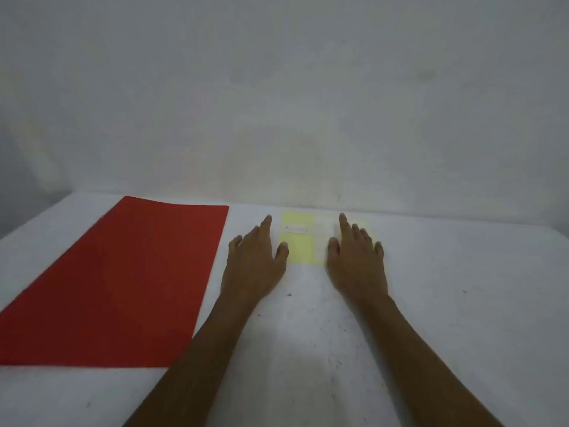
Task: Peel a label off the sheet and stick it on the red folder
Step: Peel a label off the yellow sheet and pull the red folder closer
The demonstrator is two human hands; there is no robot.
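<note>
Nothing looks peeled yet: left hand (255,257) and right hand (355,257) lie spread, empty, flanking the yellow label sheet (297,248), the bare red folder (123,282) beyond the left hand.

White table (446,318), scuffed with dark specks, far edge butts against a plain grey-white wall (277,87). Dim, even light. Dark gap past the table's far-left corner.

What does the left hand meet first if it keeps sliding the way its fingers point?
Probably nothing on the table: the left hand points away from the person and slightly right, passing beside the label sheet's left edge. Beyond that is bare table, then the wall. Depth is hard to judge.
</note>
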